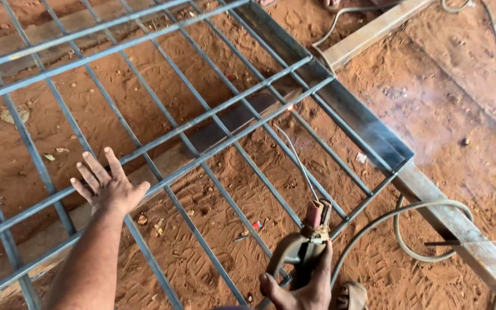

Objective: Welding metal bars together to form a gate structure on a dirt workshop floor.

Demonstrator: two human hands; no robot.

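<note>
Low in the frame, the right hand (pixel 304 290) is gripping an electrode holder (pixel 312 229) with fingers closed around it, its thin welding rod (pixel 295 158) reaching up to a glowing joint (pixel 290 107) on the steel grille (pixel 213 117) at center. The left hand (pixel 107 186), fingers spread and holding nothing, is pressing flat on a bar at lower left. The grille is looking heavy, rigid and hot near the joint, best gripped by its outer frame.

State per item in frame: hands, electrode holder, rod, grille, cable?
Left hand: open, fingers spread, pressing flat on the grille bars.
Right hand: gripping the electrode holder.
Electrode holder: clamped on the welding rod.
Welding rod: tip glowing at a bar joint.
Steel grille: lying flat over red dirt.
Cable: slack, looped.
</note>
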